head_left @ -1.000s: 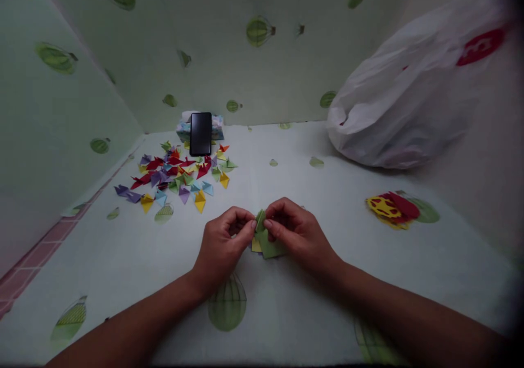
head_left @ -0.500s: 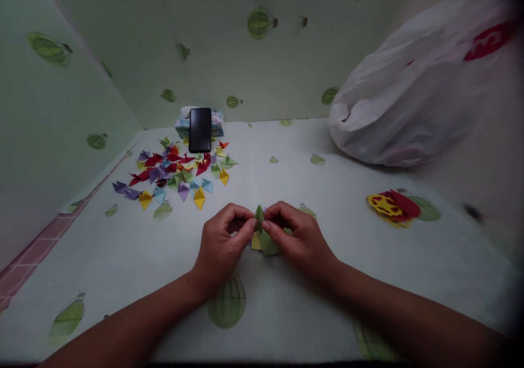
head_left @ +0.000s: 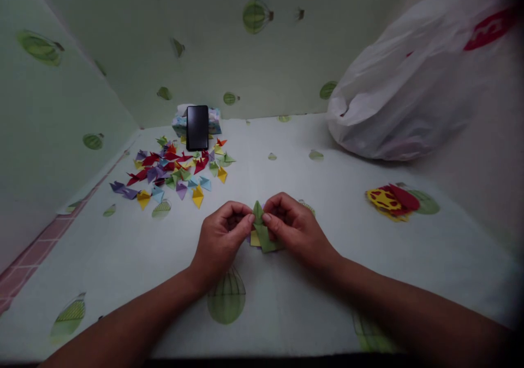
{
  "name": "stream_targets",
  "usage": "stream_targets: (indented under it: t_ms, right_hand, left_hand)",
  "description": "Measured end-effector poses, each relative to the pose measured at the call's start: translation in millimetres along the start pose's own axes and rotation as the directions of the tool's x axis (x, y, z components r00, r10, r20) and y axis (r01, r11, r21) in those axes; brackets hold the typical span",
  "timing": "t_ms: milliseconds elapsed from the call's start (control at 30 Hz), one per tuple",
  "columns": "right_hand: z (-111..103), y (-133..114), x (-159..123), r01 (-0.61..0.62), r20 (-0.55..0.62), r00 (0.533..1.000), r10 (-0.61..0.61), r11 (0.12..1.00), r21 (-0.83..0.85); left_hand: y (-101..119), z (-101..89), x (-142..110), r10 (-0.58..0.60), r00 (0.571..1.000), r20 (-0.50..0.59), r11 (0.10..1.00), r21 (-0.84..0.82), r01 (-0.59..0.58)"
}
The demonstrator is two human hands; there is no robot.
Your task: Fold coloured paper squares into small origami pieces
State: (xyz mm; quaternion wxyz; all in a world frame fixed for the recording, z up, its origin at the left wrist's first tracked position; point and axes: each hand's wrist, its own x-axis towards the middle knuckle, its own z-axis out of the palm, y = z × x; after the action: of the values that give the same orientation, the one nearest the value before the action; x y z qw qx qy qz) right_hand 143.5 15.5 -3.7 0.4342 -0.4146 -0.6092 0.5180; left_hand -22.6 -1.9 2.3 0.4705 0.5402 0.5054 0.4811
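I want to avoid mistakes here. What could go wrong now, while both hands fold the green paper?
The left hand and right hand pinch the green paper by small edges, so the fold may slip. The yellow paper beneath could shift. The low light may hide a crooked crease.

Green folded paper (head_left: 262,231); multicoloured paper pieces (head_left: 176,171) (red, purple, yellow, blue); black phone (head_left: 197,127); white bag (head_left: 409,95).
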Motion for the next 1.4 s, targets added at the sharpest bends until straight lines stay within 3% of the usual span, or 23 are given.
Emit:
stream_targets:
  t_ms: [167,300,400,533,600,667,733,833,900,1000,1200,1400]
  right_hand:
    - [-1,-1,0,-0.060,0.064,0.996,0.057,0.997,0.045]
    - [-1,-1,0,0.018,0.032,0.999,-0.018,1.000,0.001]
    - [-2,0,-1,0.119,0.021,0.993,-0.118,0.991,-0.054]
    - [-3,-2,-4,0.345,0.006,0.936,-0.353,0.910,-0.229]
    - [-4,-4,-5,0.473,0.033,0.874,-0.485,0.832,-0.291]
    - [-4,-6,-5,0.525,0.059,0.843,-0.535,0.792,-0.313]
    - [-5,-7,-4,0.519,0.082,0.850,-0.520,0.800,-0.301]
    - [-7,-7,-2,0.401,0.112,0.916,-0.385,0.883,-0.244]
    - [-7,-7,-1,0.266,0.119,0.962,-0.247,0.946,-0.187]
    - [-6,-4,0,0.130,0.135,0.984,-0.117,0.987,-0.092]
    - [-6,2,4,0.018,0.165,0.986,-0.028,0.998,0.062]
    - [-6,4,5,-0.051,0.142,0.989,0.042,0.996,0.066]
  left_hand:
    - [1,0.0,2,-0.007,1.000,0.020,0.999,-0.046,0.008]
    - [-2,-0.7,3,-0.003,0.998,0.070,0.998,-0.066,0.007]
    - [-4,-2.6,3,0.171,0.984,0.045,0.985,0.016,-0.172]
    - [-1,-5.5,3,0.452,0.889,0.068,0.876,0.153,-0.457]
    - [2,-6.3,2,0.512,0.854,0.091,0.830,0.207,-0.519]
    - [5,-6.7,1,0.519,0.848,0.107,0.813,0.241,-0.529]
    - [7,-6.8,1,0.493,0.862,0.115,0.826,0.248,-0.506]
    - [6,-6.2,2,0.399,0.909,0.122,0.880,0.226,-0.417]
    - [4,-5.6,3,0.277,0.953,0.119,0.940,0.170,-0.294]
    - [1,-5.5,4,0.083,0.989,0.120,0.994,0.060,-0.090]
    - [4,-6.0,5,-0.043,0.973,0.228,0.996,0.087,0.023]
    - [3,-4.4,7,-0.108,0.946,0.306,0.994,0.036,0.102]
